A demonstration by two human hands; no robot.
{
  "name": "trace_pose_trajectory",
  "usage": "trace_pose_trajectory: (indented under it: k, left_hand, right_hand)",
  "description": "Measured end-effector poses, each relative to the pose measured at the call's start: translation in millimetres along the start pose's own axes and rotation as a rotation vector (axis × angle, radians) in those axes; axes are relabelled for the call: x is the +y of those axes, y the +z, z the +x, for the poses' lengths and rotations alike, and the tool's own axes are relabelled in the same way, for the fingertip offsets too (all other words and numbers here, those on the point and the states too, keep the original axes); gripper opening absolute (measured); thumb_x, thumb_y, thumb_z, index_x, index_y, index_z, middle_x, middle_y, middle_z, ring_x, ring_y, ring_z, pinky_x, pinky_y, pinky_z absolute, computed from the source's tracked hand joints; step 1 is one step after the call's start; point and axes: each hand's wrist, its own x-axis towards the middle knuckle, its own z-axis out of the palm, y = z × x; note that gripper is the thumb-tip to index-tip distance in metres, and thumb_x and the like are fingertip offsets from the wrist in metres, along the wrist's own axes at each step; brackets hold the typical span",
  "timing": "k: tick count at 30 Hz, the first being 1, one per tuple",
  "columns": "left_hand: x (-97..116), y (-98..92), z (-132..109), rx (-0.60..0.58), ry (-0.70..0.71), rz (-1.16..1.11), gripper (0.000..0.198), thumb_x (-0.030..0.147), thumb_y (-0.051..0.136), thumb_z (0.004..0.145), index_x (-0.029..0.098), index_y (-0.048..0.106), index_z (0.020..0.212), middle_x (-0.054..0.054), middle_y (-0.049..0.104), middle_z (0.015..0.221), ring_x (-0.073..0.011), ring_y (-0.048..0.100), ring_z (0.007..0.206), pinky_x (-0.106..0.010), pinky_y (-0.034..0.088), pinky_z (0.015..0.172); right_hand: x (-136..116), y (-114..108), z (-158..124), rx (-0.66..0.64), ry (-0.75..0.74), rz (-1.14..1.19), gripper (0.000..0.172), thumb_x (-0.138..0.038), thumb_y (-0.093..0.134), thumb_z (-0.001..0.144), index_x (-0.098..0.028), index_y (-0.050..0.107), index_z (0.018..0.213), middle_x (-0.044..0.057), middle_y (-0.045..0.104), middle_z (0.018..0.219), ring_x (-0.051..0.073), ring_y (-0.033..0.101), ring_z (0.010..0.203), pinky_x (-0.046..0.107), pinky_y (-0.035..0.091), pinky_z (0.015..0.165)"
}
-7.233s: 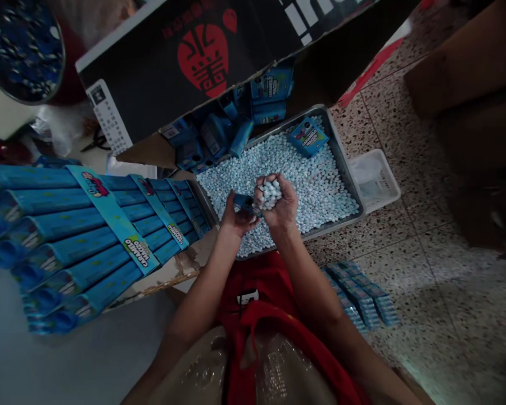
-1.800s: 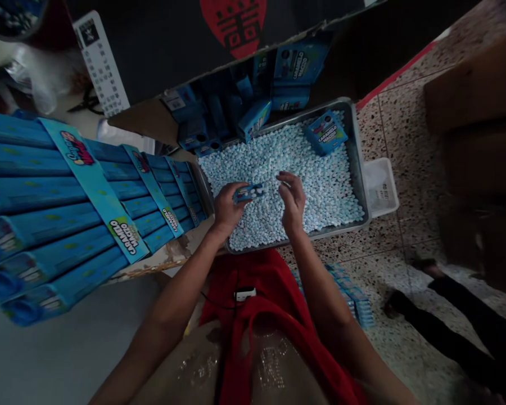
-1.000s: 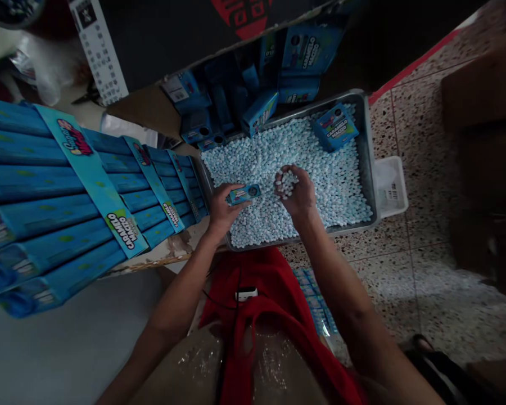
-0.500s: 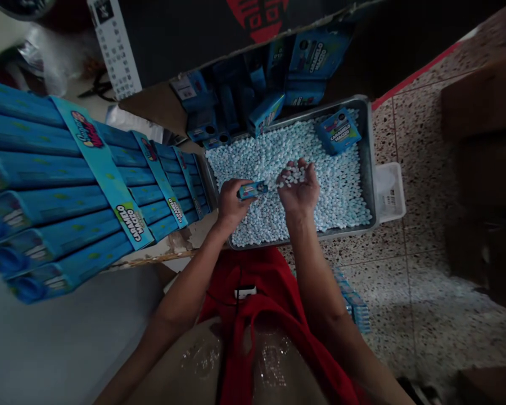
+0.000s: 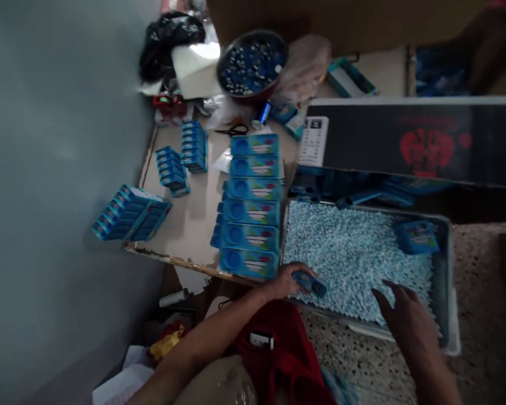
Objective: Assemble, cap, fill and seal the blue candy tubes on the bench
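My left hand (image 5: 287, 279) is wrapped round a small blue candy box (image 5: 310, 283) over the near left corner of the metal tray (image 5: 446, 270). Pale blue and white candies (image 5: 341, 247) fill this tray in a thick layer. Above its near right part is my right hand (image 5: 409, 315), fingers spread, with no candies visible in it. A larger blue carton (image 5: 417, 237) lies on the candies at the far right. Motion blurs both hands somewhat.
Left of the tray stand a row of blue packs (image 5: 251, 211) and smaller box stacks (image 5: 194, 146). A black carton (image 5: 362, 138) rises behind the tray. Scissors (image 5: 235, 130), a can (image 5: 263, 113) and a bowl of dark blue pieces (image 5: 253, 64) are farther back.
The view has swung left, showing more of the table. My right hand was palm up with candies; now it is turned over, no candies visible. My left hand still holds the box.
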Motion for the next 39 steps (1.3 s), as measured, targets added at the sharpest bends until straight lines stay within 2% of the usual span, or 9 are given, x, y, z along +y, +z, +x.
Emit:
trace_pose_trajectory:
  k: [4, 10, 14, 17, 21, 25, 30, 34, 39]
  left_hand:
    - [14, -76.9, -76, 0.075, -0.017, 0.202, 0.037, 0.028, 0.089, 0.058, 0.025, 0.077, 0.093, -0.006, 0.075, 0.105, -0.0291, 0.067, 0.112, -0.042, 0.052, 0.104]
    - [37, -243.6, -169, 0.581, 0.0, 0.35, 0.034, 0.021, 0.07, 0.066, 0.029, 0.075, 0.099, -0.003, 0.076, 0.109, -0.0282, 0.068, 0.11, -0.048, 0.051, 0.107]
    - [43, -342.5, -166, 0.841, 0.042, 0.427, 0.034, 0.028, 0.072, 0.07, 0.031, 0.071, 0.104, -0.002, 0.076, 0.114, -0.0286, 0.069, 0.111, -0.05, 0.052, 0.107]
    - [46, -384.5, -144, 0.817, 0.065, 0.422, 0.036, 0.022, 0.068, 0.071, 0.03, 0.069, 0.106, -0.001, 0.076, 0.118, -0.0269, 0.069, 0.114, -0.049, 0.051, 0.109]
    - [62, -399.1, -137, 0.734, 0.111, 0.488, 0.04, 0.022, 0.074, 0.069, 0.028, 0.069, 0.108, -0.005, 0.072, 0.127, -0.0296, 0.064, 0.127, -0.051, 0.046, 0.116]
    - [99, -380.3, -119, 0.872, 0.259, 0.583, 0.044, 0.036, 0.086, 0.071, 0.025, 0.071, 0.11, -0.011, 0.067, 0.131, -0.0328, 0.06, 0.13, -0.051, 0.046, 0.116]
    - [145, -340.9, 10, 0.694, -0.085, -0.236, 0.038, 0.032, 0.086, 0.077, 0.019, 0.064, 0.105, -0.004, 0.069, 0.09, -0.0157, 0.07, 0.076, -0.033, 0.059, 0.082]
    - [158, -326.2, 120, 0.595, -0.157, -0.373, 0.035, 0.037, 0.087, 0.077, 0.014, 0.063, 0.088, -0.007, 0.07, 0.077, -0.0185, 0.072, 0.07, -0.036, 0.061, 0.075]
    - [162, -333.0, 173, 0.797, -0.043, -0.372, 0.028, 0.021, 0.084, 0.074, 0.015, 0.064, 0.092, 0.0, 0.068, 0.077, -0.0152, 0.07, 0.076, -0.029, 0.058, 0.078]
  right_hand:
    - [-83, 23, -53, -0.219, -0.099, 0.172, 0.055, -0.064, 0.048, 0.086, -0.025, 0.076, 0.114, 0.019, 0.074, 0.12, 0.041, 0.072, 0.107, 0.059, 0.058, 0.093]
    - [-300, 81, -108, -0.622, -0.254, 0.601, 0.045, -0.053, 0.052, 0.091, -0.025, 0.078, 0.115, 0.013, 0.078, 0.116, 0.034, 0.073, 0.109, 0.05, 0.057, 0.099]
    - [-409, 101, -112, -0.73, -0.362, 0.641, 0.036, -0.04, 0.058, 0.093, -0.025, 0.075, 0.121, 0.008, 0.076, 0.123, 0.027, 0.07, 0.114, 0.043, 0.052, 0.105]
    - [-438, 112, -110, -0.713, -0.372, 0.608, 0.034, -0.037, 0.061, 0.093, -0.022, 0.074, 0.121, 0.009, 0.074, 0.121, 0.026, 0.068, 0.113, 0.041, 0.052, 0.103]
    - [-422, 122, -108, -0.646, -0.264, 0.464, 0.037, -0.037, 0.058, 0.095, -0.022, 0.069, 0.127, 0.01, 0.073, 0.122, 0.026, 0.068, 0.113, 0.04, 0.051, 0.103]
    - [-395, 128, -108, -0.586, -0.163, 0.337, 0.033, -0.028, 0.06, 0.093, -0.022, 0.071, 0.123, 0.011, 0.075, 0.122, 0.027, 0.069, 0.116, 0.039, 0.049, 0.105]
    - [-390, 147, -113, -0.513, -0.107, 0.315, 0.033, -0.031, 0.065, 0.09, -0.02, 0.074, 0.12, 0.013, 0.076, 0.122, 0.028, 0.07, 0.117, 0.04, 0.051, 0.105]
    - [-391, 167, -124, -0.423, -0.077, 0.459, 0.033, -0.031, 0.062, 0.089, -0.021, 0.075, 0.118, 0.01, 0.078, 0.117, 0.027, 0.073, 0.112, 0.039, 0.054, 0.102]
    - [-369, 178, -136, -0.354, -0.035, 0.575, 0.038, -0.028, 0.057, 0.088, -0.021, 0.075, 0.121, 0.011, 0.078, 0.121, 0.027, 0.073, 0.115, 0.039, 0.056, 0.101]
